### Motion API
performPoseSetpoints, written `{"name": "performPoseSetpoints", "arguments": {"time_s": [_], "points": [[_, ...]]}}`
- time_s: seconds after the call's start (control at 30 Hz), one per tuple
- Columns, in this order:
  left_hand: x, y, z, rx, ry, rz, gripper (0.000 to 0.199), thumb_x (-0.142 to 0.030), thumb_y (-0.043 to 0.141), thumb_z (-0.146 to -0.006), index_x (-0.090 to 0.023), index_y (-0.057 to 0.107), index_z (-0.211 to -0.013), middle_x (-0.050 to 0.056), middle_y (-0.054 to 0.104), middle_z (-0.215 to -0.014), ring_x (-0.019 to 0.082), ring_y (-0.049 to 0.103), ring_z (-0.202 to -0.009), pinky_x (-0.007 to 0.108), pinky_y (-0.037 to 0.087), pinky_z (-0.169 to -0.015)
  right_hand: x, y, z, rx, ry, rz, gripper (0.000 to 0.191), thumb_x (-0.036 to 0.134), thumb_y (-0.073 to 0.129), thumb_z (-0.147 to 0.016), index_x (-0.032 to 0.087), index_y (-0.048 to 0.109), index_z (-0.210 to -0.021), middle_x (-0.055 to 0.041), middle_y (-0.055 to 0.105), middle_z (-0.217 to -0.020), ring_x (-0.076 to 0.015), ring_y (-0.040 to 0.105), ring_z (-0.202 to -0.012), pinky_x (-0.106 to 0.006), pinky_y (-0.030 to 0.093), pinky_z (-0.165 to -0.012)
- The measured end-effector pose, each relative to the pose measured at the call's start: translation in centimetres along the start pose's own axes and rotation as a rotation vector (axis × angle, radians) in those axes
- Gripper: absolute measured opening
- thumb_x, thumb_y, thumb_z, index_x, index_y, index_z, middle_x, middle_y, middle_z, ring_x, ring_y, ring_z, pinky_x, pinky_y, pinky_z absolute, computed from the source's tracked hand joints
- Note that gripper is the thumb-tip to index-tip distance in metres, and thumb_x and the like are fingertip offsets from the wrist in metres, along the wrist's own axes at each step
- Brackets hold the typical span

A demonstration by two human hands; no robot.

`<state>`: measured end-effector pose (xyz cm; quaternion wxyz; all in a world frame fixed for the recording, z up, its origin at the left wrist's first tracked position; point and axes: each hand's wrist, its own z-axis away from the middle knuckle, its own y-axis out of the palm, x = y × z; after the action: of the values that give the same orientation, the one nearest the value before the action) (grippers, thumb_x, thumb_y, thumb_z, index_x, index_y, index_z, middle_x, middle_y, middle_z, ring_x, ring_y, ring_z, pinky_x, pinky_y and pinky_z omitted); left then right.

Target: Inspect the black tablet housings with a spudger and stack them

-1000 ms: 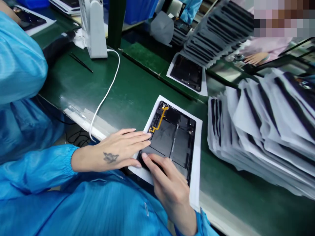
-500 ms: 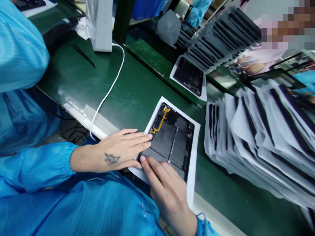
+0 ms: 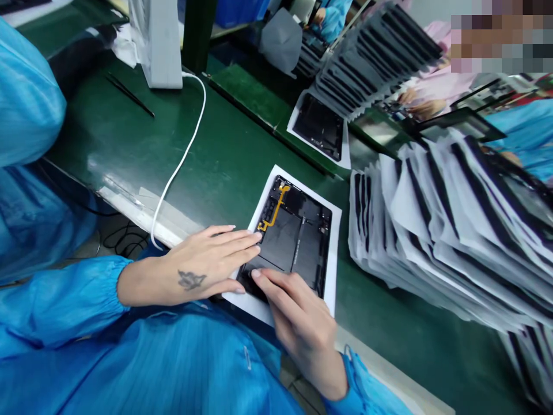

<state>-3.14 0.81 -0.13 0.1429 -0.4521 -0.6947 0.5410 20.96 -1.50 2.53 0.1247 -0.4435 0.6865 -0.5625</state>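
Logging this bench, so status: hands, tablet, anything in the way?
Left hand flat, fingertips at edge of tablet. Right hand, fingers bunched at its near end, grip unclear. Tablet open on white sheet; hands hide part.

The fingertips of the right hand are shifting inward from the near left edge of the opened tablet since the previous picture, and the fingers are arching more. The view is swinging, so the tablet, the black tweezers and the white cable are sitting a little farther left in the frame, while the flat device at the upper left is slipping mostly out of the picture. At the right edge, more of a co-worker's blue sleeve is showing, and more of a lower stack is appearing at the lower right.
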Motion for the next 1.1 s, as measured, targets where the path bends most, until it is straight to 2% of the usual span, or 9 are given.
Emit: {"name": "performPoseSetpoints", "arguments": {"time_s": [0.1,0.37,0.47,0.57,0.67,0.87,1.1], "points": [[0.1,0.1,-0.1,0.021,0.001,-0.016,0.053,-0.044,0.037,-0.109,-0.008,0.047,-0.146,0.012,0.047,-0.155,0.022,0.043,-0.146,0.04,0.032,-0.121,0.3,0.9,0.4,-0.057,-0.02,0.062,0.038,-0.005,0.051,-0.092,0.012,0.063,-0.124,-0.0134,0.071,-0.108,-0.0187,0.061,-0.083,-0.03,0.052,-0.07],[0.2,0.4,-0.1,0.002,0.005,-0.035,0.052,-0.044,0.044,-0.106,-0.008,0.049,-0.144,0.013,0.049,-0.153,0.023,0.047,-0.143,0.038,0.034,-0.119,0.3,1.0,-0.2,-0.027,-0.135,0.157,0.035,-0.003,0.044,-0.095,0.007,0.061,-0.124,-0.0147,0.072,-0.106,-0.0188,0.059,-0.079,-0.03,0.049,-0.064],[0.1,0.3,-0.1,0.001,0.006,-0.036,0.051,-0.044,0.043,-0.107,-0.009,0.049,-0.143,0.013,0.05,-0.153,0.023,0.047,-0.143,0.038,0.034,-0.118,0.7,0.3,-0.9,0.022,-0.222,0.282,0.029,0.003,0.042,-0.099,0.005,0.064,-0.118,-0.0151,0.074,-0.104,-0.0182,0.057,-0.073,-0.031,0.046,-0.06],[0.2,0.3,-0.1,0.014,0.012,-0.043,0.052,-0.044,0.042,-0.107,-0.008,0.049,-0.143,0.013,0.049,-0.154,0.023,0.046,-0.144,0.039,0.034,-0.118,1.1,-0.4,-1.9,0.091,-0.278,0.39,0.028,0.01,0.041,-0.103,0.01,0.069,-0.102,-0.0113,0.075,-0.099,-0.0164,0.055,-0.067,-0.032,0.043,-0.056],[0.3,0.5,-0.1,0.03,0.016,-0.051,0.052,-0.044,0.042,-0.107,-0.008,0.048,-0.145,0.013,0.047,-0.155,0.023,0.045,-0.145,0.039,0.034,-0.119,1.2,-0.9,-2.7,0.152,-0.294,0.438,0.032,0.012,0.04,-0.104,0.013,0.07,-0.093,-0.0072,0.075,-0.09,-0.0162,0.056,-0.067,-0.032,0.041,-0.052],[0.5,1.2,0.2,-0.012,0.008,-0.04,0.052,-0.046,0.044,-0.106,-0.011,0.048,-0.144,0.013,0.049,-0.154,0.022,0.046,-0.144,0.039,0.034,-0.119,1.0,-1.0,-2.6,0.149,-0.294,0.4,0.034,0.012,0.034,-0.106,0.012,0.067,-0.104,-0.009,0.074,-0.094,-0.0152,0.058,-0.07,-0.03,0.045,-0.058],[0.4,0.7,0.0,0.037,0.008,-0.041,0.052,-0.044,0.04,-0.107,-0.011,0.046,-0.147,0.013,0.046,-0.156,0.023,0.042,-0.146,0.039,0.032,-0.119,1.2,-1.2,-3.1,0.204,-0.291,0.422,0.03,0.011,0.039,-0.104,0.013,0.068,-0.096,-0.0071,0.072,-0.09,-0.0162,0.056,-0.069,-0.031,0.041,-0.053]]}}
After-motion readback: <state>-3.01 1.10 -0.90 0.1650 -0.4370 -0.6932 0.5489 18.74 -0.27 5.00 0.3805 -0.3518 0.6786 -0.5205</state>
